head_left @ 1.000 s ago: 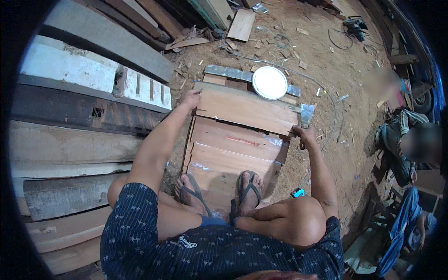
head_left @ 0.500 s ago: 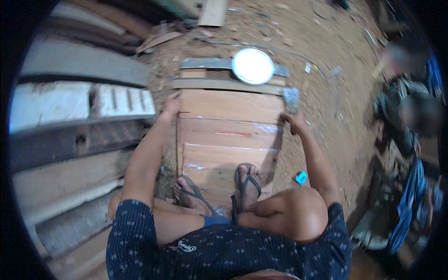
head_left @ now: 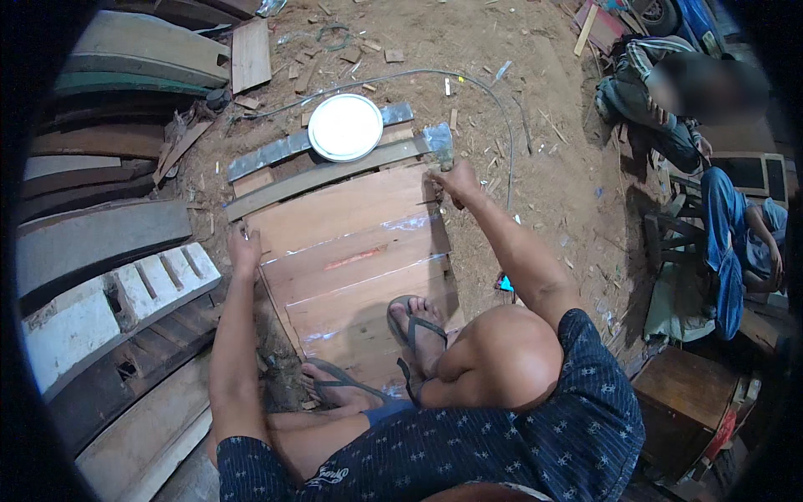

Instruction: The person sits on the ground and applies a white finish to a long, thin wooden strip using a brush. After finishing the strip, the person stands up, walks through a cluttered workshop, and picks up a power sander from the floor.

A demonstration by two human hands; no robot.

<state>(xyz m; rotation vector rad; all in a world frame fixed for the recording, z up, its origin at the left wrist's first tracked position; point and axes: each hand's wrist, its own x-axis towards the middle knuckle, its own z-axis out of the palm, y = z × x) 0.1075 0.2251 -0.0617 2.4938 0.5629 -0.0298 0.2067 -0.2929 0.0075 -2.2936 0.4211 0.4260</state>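
Pinching the top board [head_left: 343, 211] at its right end, the right hand [head_left: 457, 183] is narrow; the left hand [head_left: 245, 250] meets its left end, grip unclear. The gap to the neighbouring board [head_left: 355, 258] has closed, seemingly aligning them below the grey bar [head_left: 335, 176].

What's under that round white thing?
A blue-grey bar shows on both sides of the white disc and seems to run beneath; the covered stretch can't be seen.

Top board [head_left: 343, 205] light tan; next board [head_left: 401, 248] pinkish, orange-streaked; round lid [head_left: 345, 127] white; shirt [head_left: 452, 443] navy, pinstriped, pale-motif.
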